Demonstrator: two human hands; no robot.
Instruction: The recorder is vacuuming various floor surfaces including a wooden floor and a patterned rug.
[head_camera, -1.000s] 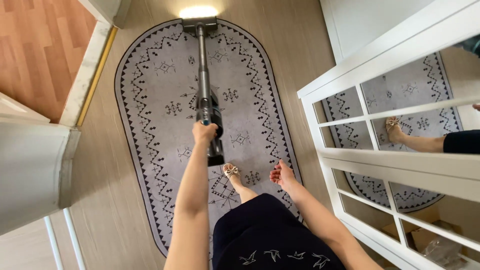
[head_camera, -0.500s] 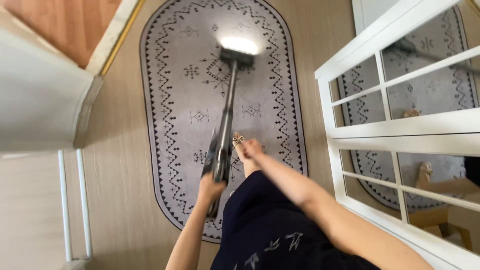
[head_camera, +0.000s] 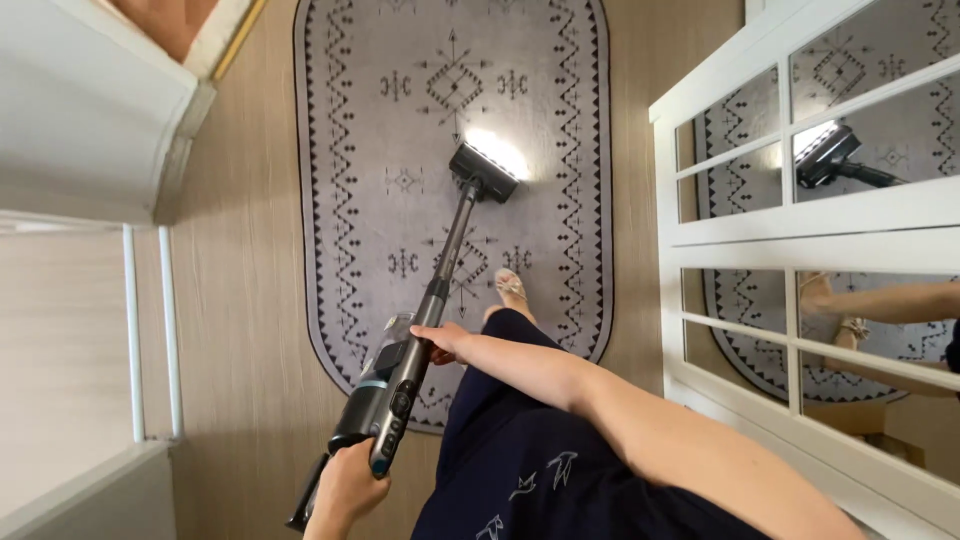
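Left hand (head_camera: 345, 487) is gripping the stick vacuum (head_camera: 400, 375) handle, right hand (head_camera: 440, 341) is steadying its tube; lit head is sitting mid-rug (head_camera: 345, 200). Rug's near end probably still left.

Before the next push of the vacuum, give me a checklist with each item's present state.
1. Left hand gripping the vacuum handle: ok.
2. Right hand on the vacuum body: ok, touching; grip cannot tell.
3. Vacuum head flat on the rug: ok.
4. Head light on: ok.
5. Foot apart from the tube: ok.
6. Head away from the white mirrored frame: ok.
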